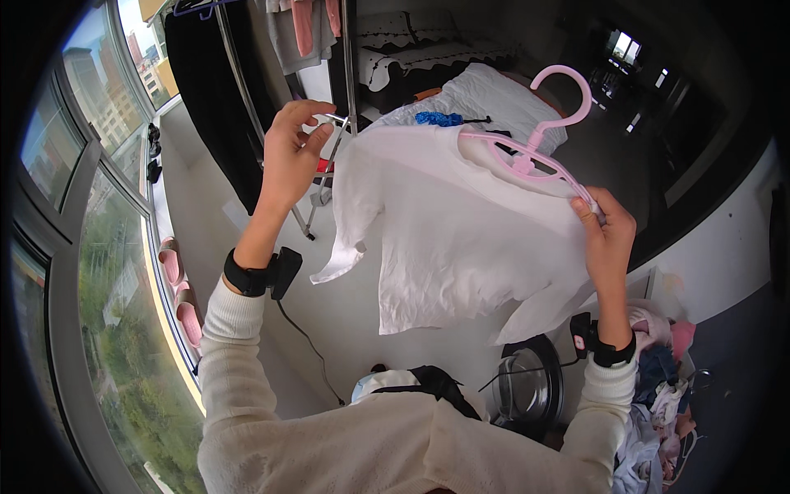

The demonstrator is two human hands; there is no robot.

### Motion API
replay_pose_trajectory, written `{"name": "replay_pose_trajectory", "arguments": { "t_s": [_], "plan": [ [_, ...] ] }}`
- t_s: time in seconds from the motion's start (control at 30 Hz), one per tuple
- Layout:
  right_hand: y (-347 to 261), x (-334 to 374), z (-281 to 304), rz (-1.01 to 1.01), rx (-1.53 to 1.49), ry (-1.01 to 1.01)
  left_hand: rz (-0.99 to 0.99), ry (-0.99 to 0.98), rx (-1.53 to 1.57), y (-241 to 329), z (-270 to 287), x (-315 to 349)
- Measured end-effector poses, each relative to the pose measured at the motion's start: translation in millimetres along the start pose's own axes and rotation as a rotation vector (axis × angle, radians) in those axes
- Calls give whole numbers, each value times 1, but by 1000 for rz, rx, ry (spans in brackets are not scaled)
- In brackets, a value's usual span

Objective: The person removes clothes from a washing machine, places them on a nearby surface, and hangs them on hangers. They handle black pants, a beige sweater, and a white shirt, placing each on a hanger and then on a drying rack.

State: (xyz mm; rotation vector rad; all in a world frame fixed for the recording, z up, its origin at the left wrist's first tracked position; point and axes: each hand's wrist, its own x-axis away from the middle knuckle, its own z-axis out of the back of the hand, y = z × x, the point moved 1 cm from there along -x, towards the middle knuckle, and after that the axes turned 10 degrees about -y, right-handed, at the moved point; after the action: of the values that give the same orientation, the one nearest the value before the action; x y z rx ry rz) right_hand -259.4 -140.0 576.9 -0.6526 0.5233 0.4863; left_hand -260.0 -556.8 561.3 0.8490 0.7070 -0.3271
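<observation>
A white long-sleeved shirt [461, 214] hangs spread out in front of me on a pink plastic clothes hanger [568, 90]. The hanger's hook points up and its shoulder bar shows through the neckline. My right hand [611, 235] pinches the shirt's right shoulder together with the end of the hanger. To the left of the shirt, my left hand [298, 152] is raised with thumb and fingers apart, and I see nothing in it. Its fingertips are near the shirt's left shoulder but do not grip the cloth. Both sleeves dangle loosely.
A metal drying rack [352, 66] with hanging clothes stands beyond my left hand. Windows [123, 280] and pink slippers [188, 313] line the left side. A round glass washer door [527, 385] stands open below. Piled laundry [654, 412] lies lower right; a bed [494, 90] is behind.
</observation>
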Motion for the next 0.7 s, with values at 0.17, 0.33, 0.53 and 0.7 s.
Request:
{"name": "replay_pose_trajectory", "arguments": {
  "t_s": [0.17, 0.33, 0.53, 0.7],
  "plan": [
    [-55, -27, -78, -70, 105, -13, -10, -197, 345, 33, 4, 19],
    [-89, -42, -188, -228, -328, -260, 337, -627, 606, 5, -31, 69],
    [-177, -35, -303, 54, -877, -638, 499, 69, 427, -60, -5, 99],
    [-245, -55, -362, 334, -1096, -1069, 684, 347, 458, -106, 84, 105]
  ]
}}
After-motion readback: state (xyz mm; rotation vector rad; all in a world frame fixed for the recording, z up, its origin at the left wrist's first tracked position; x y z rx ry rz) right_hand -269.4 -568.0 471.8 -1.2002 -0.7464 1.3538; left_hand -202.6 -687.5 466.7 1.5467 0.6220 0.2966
